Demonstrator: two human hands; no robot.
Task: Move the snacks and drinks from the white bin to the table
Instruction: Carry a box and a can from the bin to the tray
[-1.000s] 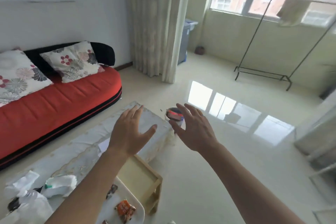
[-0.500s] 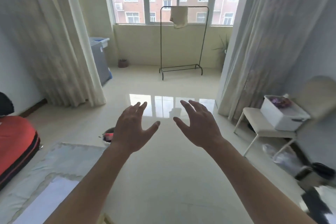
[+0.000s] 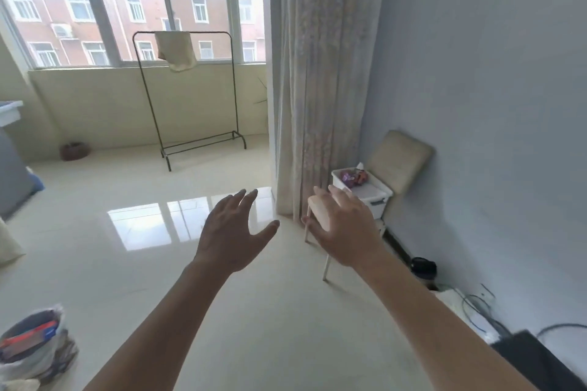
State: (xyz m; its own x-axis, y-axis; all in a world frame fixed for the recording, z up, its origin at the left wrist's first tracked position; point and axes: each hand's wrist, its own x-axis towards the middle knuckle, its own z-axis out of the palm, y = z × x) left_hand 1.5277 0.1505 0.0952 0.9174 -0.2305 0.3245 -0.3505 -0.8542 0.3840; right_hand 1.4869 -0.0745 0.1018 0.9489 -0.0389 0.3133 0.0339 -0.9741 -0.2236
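At one o'clock sits the white bin (image 3: pixel 374 197); likely a fetching step: left hand (image 3: pixel 232 232) and right hand (image 3: pixel 344 230), spread empty, must reach it.

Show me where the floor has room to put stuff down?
The shiny floor between the clothes rack and the plastic bag is bare. It's crowded on the chair, filled by the white bin, and along the right wall, where cables lie.
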